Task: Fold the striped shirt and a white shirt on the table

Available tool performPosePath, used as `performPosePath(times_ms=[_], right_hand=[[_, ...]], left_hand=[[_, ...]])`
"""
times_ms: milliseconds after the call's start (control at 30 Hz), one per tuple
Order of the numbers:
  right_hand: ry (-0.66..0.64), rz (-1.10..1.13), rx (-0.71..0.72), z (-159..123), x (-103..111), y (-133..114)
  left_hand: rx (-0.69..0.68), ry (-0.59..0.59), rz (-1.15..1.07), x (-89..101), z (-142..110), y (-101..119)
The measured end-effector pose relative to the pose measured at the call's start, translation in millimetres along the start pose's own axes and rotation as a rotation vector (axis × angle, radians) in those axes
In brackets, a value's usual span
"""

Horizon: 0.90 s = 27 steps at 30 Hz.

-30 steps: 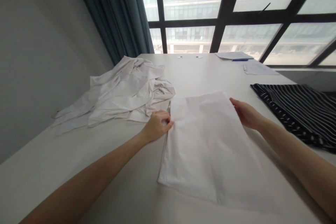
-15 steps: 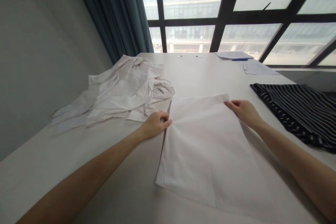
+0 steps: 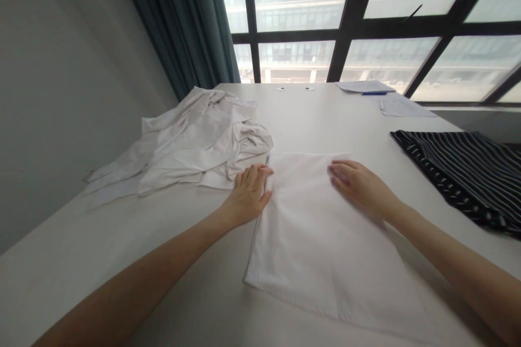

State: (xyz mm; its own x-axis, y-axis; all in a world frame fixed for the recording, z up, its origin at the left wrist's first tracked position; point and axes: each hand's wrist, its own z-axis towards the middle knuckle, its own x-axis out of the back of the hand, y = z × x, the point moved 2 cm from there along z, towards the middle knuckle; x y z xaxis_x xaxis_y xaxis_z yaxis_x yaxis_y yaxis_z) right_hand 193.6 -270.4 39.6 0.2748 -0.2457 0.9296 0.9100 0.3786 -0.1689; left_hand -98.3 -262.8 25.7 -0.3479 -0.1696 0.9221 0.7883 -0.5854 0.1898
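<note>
A white cloth (image 3: 321,249), folded with straight edges, lies flat on the white table in front of me. My left hand (image 3: 250,195) rests at its left edge, fingers spread and thumb apart, touching the fabric near the upper left corner. Over the upper right part of the cloth is my right hand (image 3: 362,184), slightly blurred, its fingers stretched out to the left with the thumb apart. Faint creases run across the fabric between the hands. Neither hand pinches the cloth.
Crumpled white fabric (image 3: 203,141) is heaped on the left of the table (image 3: 301,119). On the right lies a black garment with white stripes (image 3: 468,168). Papers (image 3: 407,105) and a blue pen (image 3: 374,94) lie near the far edge, before the windows.
Both hands have let go of the cloth's edges and opened. The right hand has moved left onto the cloth, away from its upper right corner; the left now lies spread at the edge.
</note>
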Motion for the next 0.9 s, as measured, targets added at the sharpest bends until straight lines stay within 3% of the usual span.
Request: performPosePath(times_ms=[200, 367, 467, 567, 767, 900], right_hand=[[-0.135, -0.091, 0.036, -6.7, -20.7, -1.5], [-0.164, -0.034, 0.113, 1.2, -17.9, 14.1], [-0.156, -0.035, 0.154, 2.3, -13.2, 10.9], [-0.196, 0.013, 0.225, -2.5, -6.4, -7.7], [-0.397, 0.194, 0.417, -24.0, 2.8, -69.4], [-0.422, 0.257, 0.496, -34.8, 1.4, -93.9]], left_hand=[[-0.121, -0.053, 0.066, 0.7, 0.7, 7.9], [-0.139, -0.109, 0.027, 0.6, 5.2, 2.7], [-0.144, -0.123, -0.039, 1.7, 10.5, -6.4], [-0.154, -0.120, -0.119, 1.4, 16.2, -15.6], [-0.172, -0.095, -0.172, -1.8, 20.0, -21.5], [-0.163, -0.088, -0.174, -3.8, 19.7, -21.3]])
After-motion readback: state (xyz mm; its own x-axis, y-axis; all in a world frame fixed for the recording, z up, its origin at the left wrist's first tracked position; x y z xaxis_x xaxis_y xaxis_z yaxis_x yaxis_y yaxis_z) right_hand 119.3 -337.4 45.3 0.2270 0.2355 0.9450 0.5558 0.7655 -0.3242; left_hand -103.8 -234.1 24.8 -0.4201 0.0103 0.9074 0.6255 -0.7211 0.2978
